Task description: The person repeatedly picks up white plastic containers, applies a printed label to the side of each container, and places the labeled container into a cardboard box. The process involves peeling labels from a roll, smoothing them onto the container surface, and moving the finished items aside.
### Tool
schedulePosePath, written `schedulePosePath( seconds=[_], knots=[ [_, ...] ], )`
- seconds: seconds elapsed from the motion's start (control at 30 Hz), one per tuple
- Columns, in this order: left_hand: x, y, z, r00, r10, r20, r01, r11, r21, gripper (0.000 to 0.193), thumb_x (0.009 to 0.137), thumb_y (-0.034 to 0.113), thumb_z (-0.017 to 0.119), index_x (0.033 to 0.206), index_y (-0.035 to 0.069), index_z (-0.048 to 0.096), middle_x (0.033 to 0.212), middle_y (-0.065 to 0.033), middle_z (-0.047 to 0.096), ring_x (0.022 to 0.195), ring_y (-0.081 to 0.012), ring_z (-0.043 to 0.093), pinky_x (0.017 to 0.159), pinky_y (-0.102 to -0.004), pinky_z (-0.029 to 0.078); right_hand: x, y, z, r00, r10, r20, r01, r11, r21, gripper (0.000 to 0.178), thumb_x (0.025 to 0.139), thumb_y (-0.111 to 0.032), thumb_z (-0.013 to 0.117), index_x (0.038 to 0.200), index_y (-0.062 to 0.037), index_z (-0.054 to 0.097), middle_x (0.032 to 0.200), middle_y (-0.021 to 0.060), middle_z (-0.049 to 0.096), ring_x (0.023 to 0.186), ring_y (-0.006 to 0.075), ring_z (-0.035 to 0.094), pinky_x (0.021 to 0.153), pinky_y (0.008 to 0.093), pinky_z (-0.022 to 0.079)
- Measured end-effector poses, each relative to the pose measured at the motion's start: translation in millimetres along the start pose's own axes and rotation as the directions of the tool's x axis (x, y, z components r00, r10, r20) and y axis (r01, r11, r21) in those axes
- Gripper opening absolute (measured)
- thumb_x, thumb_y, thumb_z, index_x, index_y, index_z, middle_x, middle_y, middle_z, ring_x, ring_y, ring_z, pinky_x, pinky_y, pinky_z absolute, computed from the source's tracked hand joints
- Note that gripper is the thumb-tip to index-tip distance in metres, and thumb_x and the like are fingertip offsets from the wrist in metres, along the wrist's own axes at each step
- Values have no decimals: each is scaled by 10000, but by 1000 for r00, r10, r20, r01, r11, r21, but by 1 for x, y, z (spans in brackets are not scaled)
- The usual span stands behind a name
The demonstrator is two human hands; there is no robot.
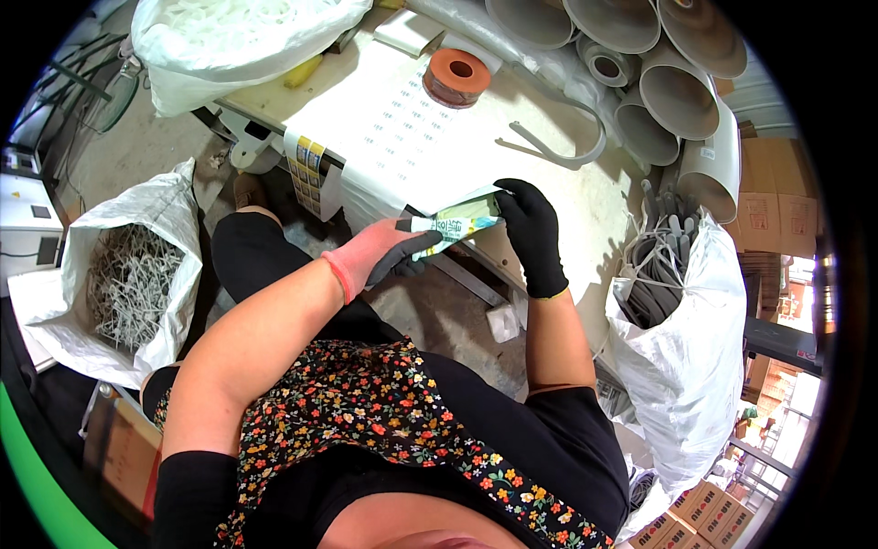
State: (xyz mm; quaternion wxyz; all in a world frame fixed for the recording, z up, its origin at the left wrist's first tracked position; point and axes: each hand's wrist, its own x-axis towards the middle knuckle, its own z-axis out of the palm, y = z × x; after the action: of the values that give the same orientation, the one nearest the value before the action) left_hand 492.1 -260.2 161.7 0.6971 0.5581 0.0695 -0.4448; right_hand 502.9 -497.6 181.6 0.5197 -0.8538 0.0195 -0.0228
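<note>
Between my hands, just past the near edge of the white table, is a printed plastic packet in white, green, blue and yellow. Its upper side gapes and shows a pale green inside. My left hand, in a pink and grey glove, grips its left end with the fingers beneath. In a black glove, my right hand holds the upper right corner, its fingers bent over the edge. Whether anything lies inside the packet I cannot tell.
On the table are a sheet of printed labels, a brown tape roll and a bent grey strip. Large rolled tubes stack at back right. Sacks stand left, back left and right.
</note>
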Motion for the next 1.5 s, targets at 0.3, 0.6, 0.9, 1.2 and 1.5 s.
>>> schedulePosePath(
  seconds=[0.3, 0.6, 0.9, 1.2, 1.5],
  knots=[
    [-84, -14, -23, 953, 254, -167, -201, 939, 279, 329, 897, 212, 622, 1142, -7, 607, 966, -36, 659, 843, -92, 588, 737, -250, 480, -13, -61, 29, 985, -126, 116, 129, 991, -19, 164, 877, -75, 604, 1018, -5, 646, 810, 53, 646, 685, 116, 585, 643, 247, 474],
    [-233, -72, -59, 630, 559, -539, -239, 800, 550, 349, 829, 50, 625, 1167, -25, 580, 1062, -81, 636, 960, -161, 603, 893, -310, 470, -38, -157, 102, 821, -78, 566, -197, 892, 408, 255, 884, -117, 626, 1126, -35, 617, 803, 9, 615, 656, 50, 535, 599, 212, 443],
    [-333, -71, -50, 41, 980, 193, -536, -142, 832, 249, 824, 273, 631, 885, 36, 587, 923, -160, 622, 757, -337, 600, 613, -449, 470, -85, -246, 113, 549, -585, 597, 275, 801, 532, 290, 821, -76, 691, 1100, -22, 637, 976, 81, 689, 789, 146, 670, 699, 282, 526],
    [-364, -63, -49, -147, 847, 511, -515, -506, 692, 147, 714, 190, 636, 820, 97, 593, 801, -139, 639, 674, -280, 613, 532, -348, 489, -105, -281, 100, 336, -729, 596, 426, 682, 594, 373, 679, 43, 727, 1046, 38, 663, 943, 177, 696, 843, 246, 703, 742, 332, 546],
    [-371, -64, -31, -156, 897, 413, -343, -441, 829, 133, 598, 116, 636, 714, 66, 592, 822, -159, 641, 669, -256, 596, 503, -300, 433, -108, -282, 91, 261, -725, 638, 454, 675, 582, 407, 692, -28, 675, 1093, 38, 647, 968, 171, 698, 863, 251, 701, 762, 330, 538]
  ],
)
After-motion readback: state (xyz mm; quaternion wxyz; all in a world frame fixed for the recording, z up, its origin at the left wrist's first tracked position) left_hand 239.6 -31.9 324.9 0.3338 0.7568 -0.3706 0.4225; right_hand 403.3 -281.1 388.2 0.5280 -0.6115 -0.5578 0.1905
